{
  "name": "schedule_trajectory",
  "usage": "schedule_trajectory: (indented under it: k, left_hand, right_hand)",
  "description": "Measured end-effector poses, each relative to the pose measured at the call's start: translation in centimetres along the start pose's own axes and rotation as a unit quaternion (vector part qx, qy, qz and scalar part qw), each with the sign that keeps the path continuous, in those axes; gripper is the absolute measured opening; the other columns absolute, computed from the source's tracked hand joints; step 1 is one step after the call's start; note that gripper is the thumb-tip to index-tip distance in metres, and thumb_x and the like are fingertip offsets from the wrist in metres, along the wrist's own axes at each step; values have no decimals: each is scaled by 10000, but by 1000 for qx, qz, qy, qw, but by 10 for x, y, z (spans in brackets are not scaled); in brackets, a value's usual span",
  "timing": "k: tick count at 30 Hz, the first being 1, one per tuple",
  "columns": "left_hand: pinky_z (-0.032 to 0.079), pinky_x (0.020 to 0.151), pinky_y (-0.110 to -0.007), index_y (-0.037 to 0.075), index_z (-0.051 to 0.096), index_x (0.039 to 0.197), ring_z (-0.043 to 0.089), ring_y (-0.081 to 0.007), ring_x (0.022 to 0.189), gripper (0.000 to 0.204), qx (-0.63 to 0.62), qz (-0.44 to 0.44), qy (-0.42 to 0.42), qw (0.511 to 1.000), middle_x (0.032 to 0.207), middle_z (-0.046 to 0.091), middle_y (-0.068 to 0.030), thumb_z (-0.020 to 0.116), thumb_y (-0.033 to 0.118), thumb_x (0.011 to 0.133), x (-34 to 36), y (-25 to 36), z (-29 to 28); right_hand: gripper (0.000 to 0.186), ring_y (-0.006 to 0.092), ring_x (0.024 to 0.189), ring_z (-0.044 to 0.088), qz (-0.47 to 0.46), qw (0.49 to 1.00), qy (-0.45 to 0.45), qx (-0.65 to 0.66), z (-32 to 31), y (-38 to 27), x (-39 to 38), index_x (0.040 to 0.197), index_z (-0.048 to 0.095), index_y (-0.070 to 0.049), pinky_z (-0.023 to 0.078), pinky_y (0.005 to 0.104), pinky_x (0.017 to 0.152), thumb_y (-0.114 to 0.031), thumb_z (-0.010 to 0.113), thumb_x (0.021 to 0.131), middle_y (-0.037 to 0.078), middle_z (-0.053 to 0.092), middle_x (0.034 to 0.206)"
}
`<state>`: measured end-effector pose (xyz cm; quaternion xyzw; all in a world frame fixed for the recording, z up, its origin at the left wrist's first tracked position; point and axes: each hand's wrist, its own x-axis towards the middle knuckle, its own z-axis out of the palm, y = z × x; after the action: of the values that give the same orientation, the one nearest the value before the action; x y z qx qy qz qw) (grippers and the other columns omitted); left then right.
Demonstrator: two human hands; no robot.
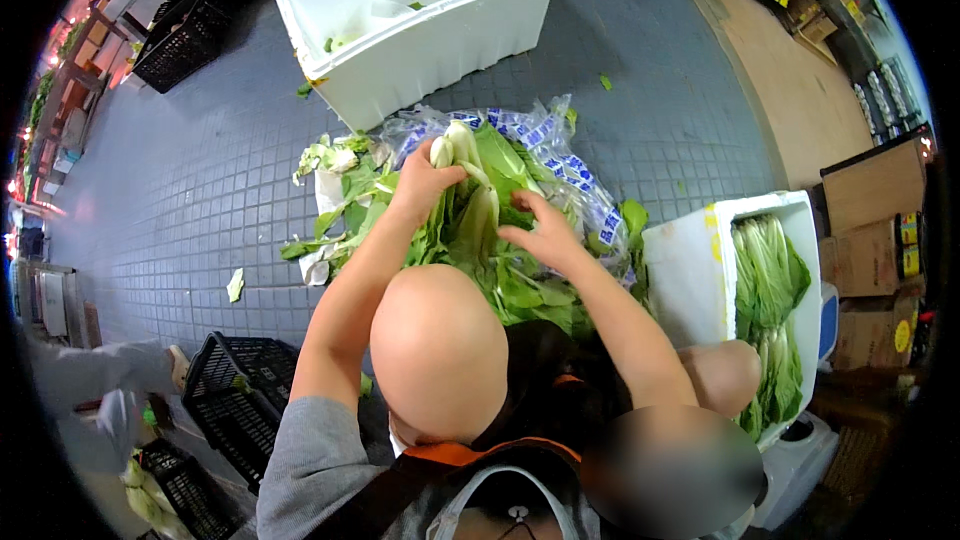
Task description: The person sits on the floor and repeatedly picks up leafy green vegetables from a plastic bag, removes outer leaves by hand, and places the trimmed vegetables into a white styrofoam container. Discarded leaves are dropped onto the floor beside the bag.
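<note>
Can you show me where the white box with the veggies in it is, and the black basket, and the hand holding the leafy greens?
white foam box (680,270): head view, on its bare left wall.
black basket (235,400): head view, on its rim.
left hand (425,180): head view, on the back of the hand gripping the leafy greens (500,270).

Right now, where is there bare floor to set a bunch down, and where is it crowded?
Bare grey tiled floor lies left of the leaf scraps, and more beyond the plastic bag toward the tan floor. Crowded: the greens pile under the left hand and right hand, flanked by the far foam box, packed foam box and black crate.
</note>
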<state>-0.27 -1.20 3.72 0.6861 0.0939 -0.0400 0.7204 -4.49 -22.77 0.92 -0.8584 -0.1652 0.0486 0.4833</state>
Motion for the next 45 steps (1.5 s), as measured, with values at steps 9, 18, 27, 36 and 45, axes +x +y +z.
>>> schedule_trajectory:
  k: [9,18,27,36,45]
  left_hand:
    - [450,810,-301,7,505,1157,555,-160,898,606,79,16,-51,995,989,599,-69,778,45,617,-2,16,8]
    - [448,731,-274,5,551,1033,555,-130,813,392,66,80,172,980,914,611,-48,744,107,708,2,32,-54]
    - [447,718,-261,12,562,1033,553,-125,804,395,48,77,146,985,893,611,-40,751,115,702,-6,45,-60]
    - [461,746,-286,16,549,1066,560,-126,837,500,148,38,-7,988,922,606,-50,790,162,653,8,9,-26]
    - [468,754,-357,49,548,1081,600,-261,869,538,330,92,-186,921,932,622,-147,713,146,579,-8,10,12]
  right_hand:
    - [314,165,803,550,53,983,131,118,3,-1,29,1064,554,-1,439,278,737,-150,620,795,98,598,938]
    - [247,274,552,496,37,990,134,-13,-23,12,36,742,556,11,389,356,530,-212,555,848,151,541,633]
    - [219,307,739,613,135,967,-59,-210,-36,78,12,867,690,-151,482,401,667,-264,535,762,103,652,799]
    - [356,325,665,598,39,964,-135,-226,-41,-2,44,767,684,-66,469,407,607,-401,564,779,147,633,720]
    - [286,113,622,547,92,989,-89,72,-47,-33,52,799,667,-8,430,272,586,-292,660,776,55,630,690]
